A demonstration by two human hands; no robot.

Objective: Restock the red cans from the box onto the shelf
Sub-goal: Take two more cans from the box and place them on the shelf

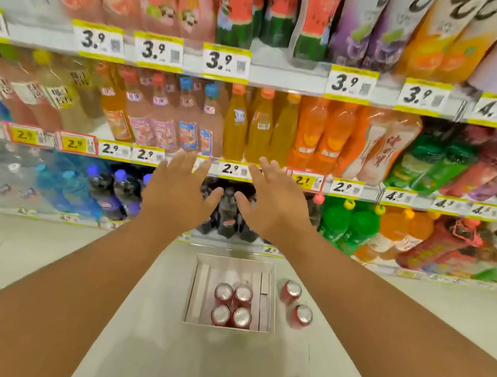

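left hand (176,193) + right hand (273,201): fingers spread, holding nothing, raised before shelf (286,78) | box (196,290) on floor: four red cans (232,305); two more cans (296,304) beside it | step: between picks | next: reach down, grip a can

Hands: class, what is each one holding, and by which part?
Nothing. The left hand and right hand are both open and empty; the cans stand untouched in the box.

Orange bottles (320,134) were ranged along the middle tier above yellow price tags (234,170); dark cola bottles (227,213) were stood below, green bottles (350,226) beside them.
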